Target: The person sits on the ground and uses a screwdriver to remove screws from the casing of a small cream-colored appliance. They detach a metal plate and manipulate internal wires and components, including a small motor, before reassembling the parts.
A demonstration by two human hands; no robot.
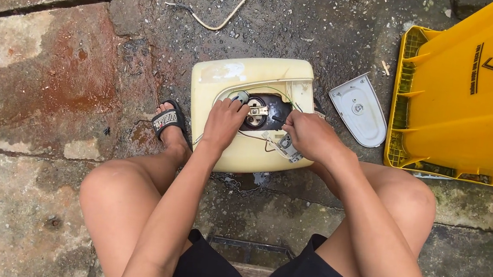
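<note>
A yellowed plastic housing (253,77) is seen lying on the wet concrete ground (50,73), in the middle of the scene, between the seated person's knees and feet. An oval opening in its top exposes a dark motor (265,111) with a metal part at its centre and thin wires beside it.

The left hand (224,120) is laid on the left rim of the opening, its fingers curled over the edge toward the motor; nothing separate is seen held in its grip. The right hand (311,136) is closed at the right rim of the opening, and a thin dark tool (278,120) is seen projecting from its grip toward the motor. A small grey part (287,146) lies on the housing just below that hand.

A black sandal (168,122) is worn on the foot touching the housing's left side. A grey oval cover (358,108) lies on the ground just right of the housing. Farther right, a yellow bin (479,103) lies tipped on its side. A pale cord (223,15) curves on the ground at the far side.
</note>
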